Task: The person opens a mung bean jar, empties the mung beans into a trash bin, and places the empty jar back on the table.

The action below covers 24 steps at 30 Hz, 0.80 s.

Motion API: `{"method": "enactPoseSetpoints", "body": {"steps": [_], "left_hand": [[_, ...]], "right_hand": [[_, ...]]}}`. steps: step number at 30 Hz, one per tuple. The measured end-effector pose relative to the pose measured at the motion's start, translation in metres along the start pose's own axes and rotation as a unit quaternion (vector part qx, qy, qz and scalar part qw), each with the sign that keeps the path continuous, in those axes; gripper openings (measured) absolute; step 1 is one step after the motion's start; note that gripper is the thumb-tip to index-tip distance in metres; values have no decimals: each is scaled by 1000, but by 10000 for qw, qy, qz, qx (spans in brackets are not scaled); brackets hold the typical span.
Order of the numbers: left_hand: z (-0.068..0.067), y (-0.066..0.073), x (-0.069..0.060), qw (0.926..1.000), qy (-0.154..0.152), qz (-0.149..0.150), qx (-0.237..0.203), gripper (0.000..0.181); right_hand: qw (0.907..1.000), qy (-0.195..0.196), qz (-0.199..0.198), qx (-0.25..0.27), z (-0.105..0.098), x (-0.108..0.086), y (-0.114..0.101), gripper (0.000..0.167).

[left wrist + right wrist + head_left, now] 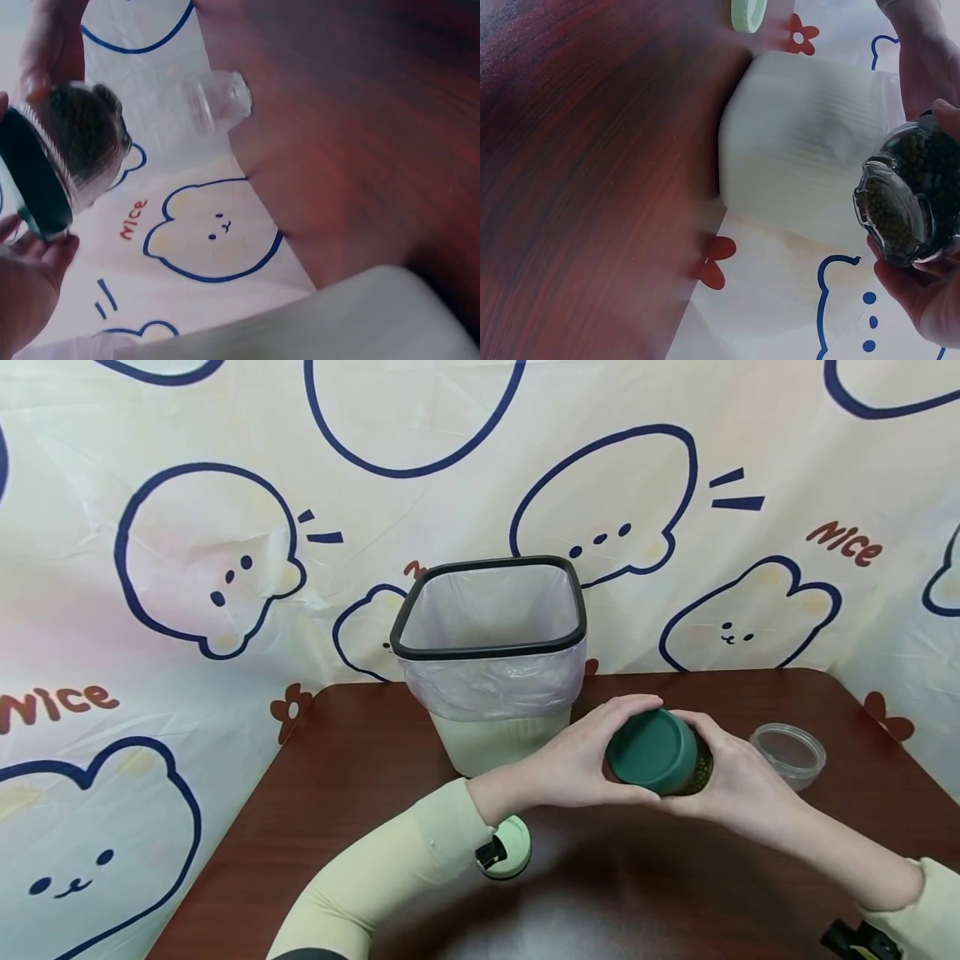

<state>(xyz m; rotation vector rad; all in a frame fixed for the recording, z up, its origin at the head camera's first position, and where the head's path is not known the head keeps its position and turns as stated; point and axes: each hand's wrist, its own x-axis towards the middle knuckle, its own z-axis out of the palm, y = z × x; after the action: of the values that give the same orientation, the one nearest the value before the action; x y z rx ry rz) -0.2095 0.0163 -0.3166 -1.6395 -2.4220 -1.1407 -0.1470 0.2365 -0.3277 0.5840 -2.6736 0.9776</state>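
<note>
Both hands hold a clear jar [896,199] of small green-brown beans above the table, tilted so its dark green lid [651,750] faces the head camera. My left hand [581,760] curls round the lid, thumb on the near side. My right hand [738,777] grips the clear body from the right, with a strip of beans [702,767] showing beside its fingers. In the left wrist view the lid [34,172] sits on the jar's mouth. How tightly the lid is screwed on cannot be told.
A lined bin [498,739] with a black rim stands at the table's back, left of the jar. To the right is a clear round tub [789,756]. A pale green round object [516,852] lies near the left forearm. A printed cloth [420,518] hangs behind the table [337,777].
</note>
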Motion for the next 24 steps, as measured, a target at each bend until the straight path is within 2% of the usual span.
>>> {"method": "enactPoseSetpoints", "body": {"steps": [3,8,17,24], "left_hand": [[-5,-1,0,9997,-174,163,-49,95],[-7,-2,0,9991,-316,181,-197,94],[-7,0,-1,9989,-406,-226,-16,93],[-1,5,-2,9970,-176,-720,213,90]], "right_hand": [[9999,52,-78,-38,0,-1,-1,95],[9999,66,-97,-2,1,-1,-1,94],[10000,-61,-10,41,1,1,-2,92],[9997,-168,172,97,3,1,-1,94]]}}
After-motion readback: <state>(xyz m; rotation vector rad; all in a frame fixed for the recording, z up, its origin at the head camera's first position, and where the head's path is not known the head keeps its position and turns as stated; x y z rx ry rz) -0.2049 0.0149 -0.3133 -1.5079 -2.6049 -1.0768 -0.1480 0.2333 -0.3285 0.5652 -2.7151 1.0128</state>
